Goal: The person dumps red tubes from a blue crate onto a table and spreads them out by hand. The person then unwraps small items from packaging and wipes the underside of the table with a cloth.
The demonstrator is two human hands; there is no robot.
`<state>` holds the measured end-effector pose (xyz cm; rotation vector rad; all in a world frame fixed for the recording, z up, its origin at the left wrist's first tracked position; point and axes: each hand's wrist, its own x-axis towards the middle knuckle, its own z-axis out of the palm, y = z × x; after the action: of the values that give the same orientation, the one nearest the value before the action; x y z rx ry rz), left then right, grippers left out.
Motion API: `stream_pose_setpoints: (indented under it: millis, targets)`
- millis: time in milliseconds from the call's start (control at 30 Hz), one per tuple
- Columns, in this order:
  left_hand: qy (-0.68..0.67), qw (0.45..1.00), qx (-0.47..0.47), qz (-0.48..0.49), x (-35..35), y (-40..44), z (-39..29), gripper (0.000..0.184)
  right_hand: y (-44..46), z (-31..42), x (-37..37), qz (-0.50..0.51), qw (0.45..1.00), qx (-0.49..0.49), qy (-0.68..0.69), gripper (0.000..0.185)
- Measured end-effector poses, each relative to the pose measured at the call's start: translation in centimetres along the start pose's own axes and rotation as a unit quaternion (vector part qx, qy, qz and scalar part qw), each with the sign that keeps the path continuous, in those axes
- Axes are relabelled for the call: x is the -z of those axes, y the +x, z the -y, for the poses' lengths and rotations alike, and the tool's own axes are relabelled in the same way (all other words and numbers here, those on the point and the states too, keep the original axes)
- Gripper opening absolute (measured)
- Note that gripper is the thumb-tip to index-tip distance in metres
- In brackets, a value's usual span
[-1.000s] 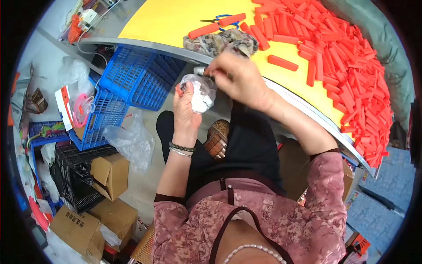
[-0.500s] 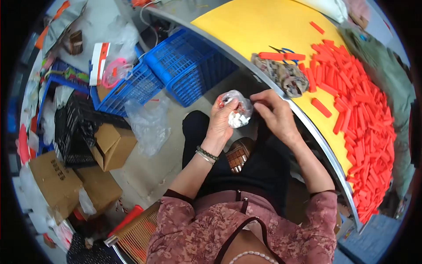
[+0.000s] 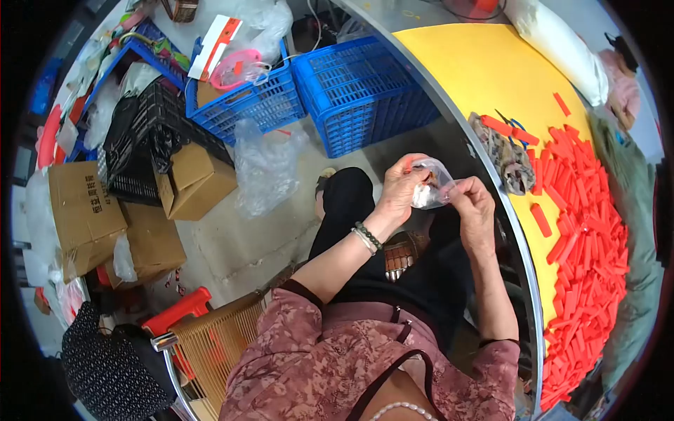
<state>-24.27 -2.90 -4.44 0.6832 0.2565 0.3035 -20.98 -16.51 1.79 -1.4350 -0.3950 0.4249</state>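
Note:
Over my lap, my left hand (image 3: pixel 401 188) is closed around a small clear plastic bag (image 3: pixel 437 181). White and reddish contents show through the bag, too small to name. My right hand (image 3: pixel 474 203) pinches the bag's edge on the other side, thumb against fingers. Right of my hands, the yellow tabletop (image 3: pixel 449 63) carries a large heap of red strip-like pieces (image 3: pixel 583 259). A crumpled patterned cloth (image 3: pixel 516 172) lies near the table's edge, with blue-handled scissors (image 3: pixel 518 130) and a few red pieces beside it.
Blue plastic crates (image 3: pixel 365 95) stand on the floor beyond my knees. A loose clear bag (image 3: pixel 263 168) lies before them. Cardboard boxes (image 3: pixel 84 210) and a black crate (image 3: pixel 158 119) fill the left. A slatted chair (image 3: pixel 217 337) is beside me. At the far right another person (image 3: pixel 621 88) is partly visible.
My right hand has come onto the bag and now grips its edge, drawing the plastic out between both hands. The whole view has shifted as my head turned.

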Motion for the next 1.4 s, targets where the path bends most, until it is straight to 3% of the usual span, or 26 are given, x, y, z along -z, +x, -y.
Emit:
stream_pose_setpoints:
  millis: [167, 300, 333, 433, 467, 567, 633, 700, 833, 933, 967, 1100, 1167, 1233, 1367, 1400]
  targets:
    - [0.162, 0.986, -0.039, -0.029, 0.4, 0.1, 0.7, 0.018, -0.4, -0.9, -2.0, 0.058, 0.995, 0.032, -0.072, 0.002]
    - [0.002, 1.000, 0.014, 0.005, 0.5, -1.0, 0.0, 0.017, 0.3, -1.4, -1.8, 0.081, 0.968, 0.118, -0.207, 0.008]
    - [-0.015, 0.999, 0.028, 0.023, 0.6, -1.0, -0.2, 0.033, 0.3, -1.1, -1.9, 0.093, 0.973, 0.099, -0.186, 0.010]
    - [0.044, 0.996, 0.068, 0.047, -0.3, -1.9, -1.5, 0.035, 0.7, -0.9, -1.5, 0.110, 0.978, 0.074, -0.159, 0.012]
    - [0.080, 0.992, 0.049, 0.087, -0.4, -2.1, -1.6, 0.044, 0.9, -0.9, -1.0, 0.116, 0.983, -0.002, -0.141, 0.015]
    - [0.105, 0.991, 0.029, 0.082, -0.2, -2.4, -0.7, 0.045, 1.4, 0.1, -0.7, 0.123, 0.991, -0.042, -0.026, 0.012]
    - [0.080, 0.993, 0.040, 0.076, 0.4, -2.3, -0.3, 0.037, 1.8, 1.5, -0.3, 0.144, 0.984, -0.097, -0.038, 0.010]
    - [0.083, 0.993, 0.050, 0.065, 0.7, -2.4, -0.3, 0.033, 1.8, 1.6, -0.1, 0.116, 0.984, -0.082, -0.110, 0.012]
    - [0.080, 0.995, 0.038, 0.048, 1.2, -2.7, -0.9, 0.023, 0.8, 4.2, -1.8, 0.034, 0.944, 0.074, -0.321, 0.023]
    - [0.063, 0.997, 0.036, 0.033, 1.5, -3.6, -2.4, 0.017, 0.5, 6.6, -2.2, 0.026, 0.956, 0.123, -0.265, 0.031]
    - [0.064, 0.997, 0.042, 0.026, 1.7, -3.9, -2.6, 0.017, 0.4, 7.3, -2.3, 0.038, 0.966, 0.125, -0.224, 0.042]
    - [0.070, 0.996, 0.046, -0.001, 2.3, -4.7, -2.7, 0.017, -0.6, 12.3, -4.0, 0.098, 0.929, 0.325, -0.146, 0.066]
    - [0.086, 0.995, 0.044, -0.018, 1.8, -5.3, -3.3, 0.011, -0.9, 15.5, -4.7, 0.112, 0.884, 0.441, -0.110, 0.066]
    - [0.086, 0.996, 0.033, 0.001, 2.5, -5.4, -2.9, 0.013, -1.6, 17.7, -4.5, 0.113, 0.856, 0.497, -0.079, 0.066]
    - [0.116, 0.991, 0.058, -0.044, 1.3, -6.1, -3.8, 0.016, -3.3, 20.2, -3.6, 0.108, 0.825, 0.553, -0.046, 0.065]
    - [0.096, 0.994, 0.047, -0.017, 1.7, -5.9, -3.5, 0.017, -3.7, 20.5, -3.4, 0.107, 0.822, 0.558, -0.041, 0.064]
